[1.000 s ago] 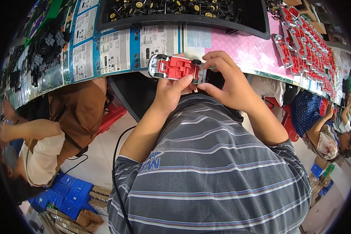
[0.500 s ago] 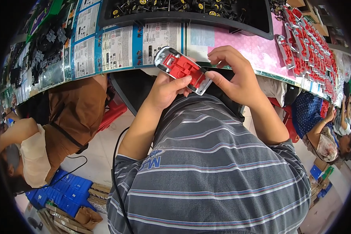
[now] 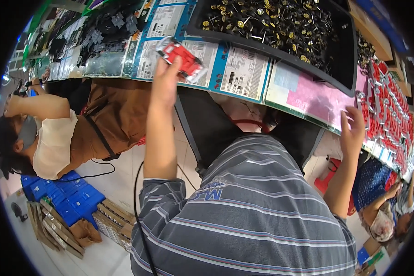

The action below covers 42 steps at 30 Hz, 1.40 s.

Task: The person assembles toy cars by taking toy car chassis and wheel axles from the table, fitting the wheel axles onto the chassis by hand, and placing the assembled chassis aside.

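Note:
My left hand (image 3: 165,85) is closed around a toy car (image 3: 183,59) with a red underside and silvery edges. It holds the car tilted over the printed sheets (image 3: 244,71) on the table, left of the black tray. The car is slightly blurred. Off to the right, my right hand (image 3: 353,130) is raised at the table edge with its fingers apart and nothing in them. Nearest to it are crowded rows of red and silver toy car parts (image 3: 385,108).
The black tray (image 3: 342,62) holds many small axles with black and yellow wheels. Dark plastic parts (image 3: 106,36) lie heaped at the far left. A co-worker in brown (image 3: 117,110) sits on my left, another in blue (image 3: 372,181) on my right. Blue boxes (image 3: 71,195) lie on the floor.
My hands have moved apart. The left carried the toy car leftward and up over the table; the right let go of the car and swung right. The view has turned somewhat.

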Motion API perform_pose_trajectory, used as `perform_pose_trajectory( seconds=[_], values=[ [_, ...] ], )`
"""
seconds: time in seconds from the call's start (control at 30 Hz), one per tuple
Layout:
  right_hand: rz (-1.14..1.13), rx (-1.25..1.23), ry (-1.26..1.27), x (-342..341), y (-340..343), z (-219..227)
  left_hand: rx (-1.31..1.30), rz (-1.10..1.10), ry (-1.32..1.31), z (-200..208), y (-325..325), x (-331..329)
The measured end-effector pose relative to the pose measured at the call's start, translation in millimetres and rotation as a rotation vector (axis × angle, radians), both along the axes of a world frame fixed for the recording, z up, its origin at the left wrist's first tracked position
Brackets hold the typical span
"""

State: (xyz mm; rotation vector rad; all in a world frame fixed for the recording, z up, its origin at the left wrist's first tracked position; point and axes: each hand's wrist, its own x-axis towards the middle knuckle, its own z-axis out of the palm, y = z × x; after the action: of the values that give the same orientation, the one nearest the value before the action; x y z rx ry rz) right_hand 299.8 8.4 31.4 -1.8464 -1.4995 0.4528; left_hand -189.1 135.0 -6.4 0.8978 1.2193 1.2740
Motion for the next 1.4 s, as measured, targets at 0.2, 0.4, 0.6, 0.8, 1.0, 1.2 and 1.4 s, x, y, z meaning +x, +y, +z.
perform_pose_trajectory(
  seconds=[0.2,0.4,0.6,0.8,1.0,1.2,1.4],
  values=[
    [-0.199,-0.118,-0.644,69.6,-21.9,-12.3,-0.131,0.031,0.307,-16.0,72.6,-117.1],
    [-0.231,-0.037,-0.603,74.7,-4.7,-25.6,-0.385,-0.125,0.382,-24.4,119.5,-208.6],
    [-0.307,-0.059,-0.716,85.0,5.2,-43.4,-0.17,0.141,1.337,-29.4,115.2,-219.5],
    [-0.392,0.151,-0.547,36.5,-16.8,1.7,0.307,0.181,0.949,32.9,0.2,32.2],
    [0.407,0.209,0.06,-80.4,0.1,77.7,0.103,-0.536,-0.575,25.2,-77.6,187.0],
    [0.221,0.174,-0.282,-35.0,106.8,66.4,0.027,-0.482,-0.493,21.0,-68.2,174.5],
    [0.505,-0.037,-0.991,0.2,196.7,-2.7,-0.043,-0.443,-0.46,-0.1,-84.5,166.3]
  ],
)
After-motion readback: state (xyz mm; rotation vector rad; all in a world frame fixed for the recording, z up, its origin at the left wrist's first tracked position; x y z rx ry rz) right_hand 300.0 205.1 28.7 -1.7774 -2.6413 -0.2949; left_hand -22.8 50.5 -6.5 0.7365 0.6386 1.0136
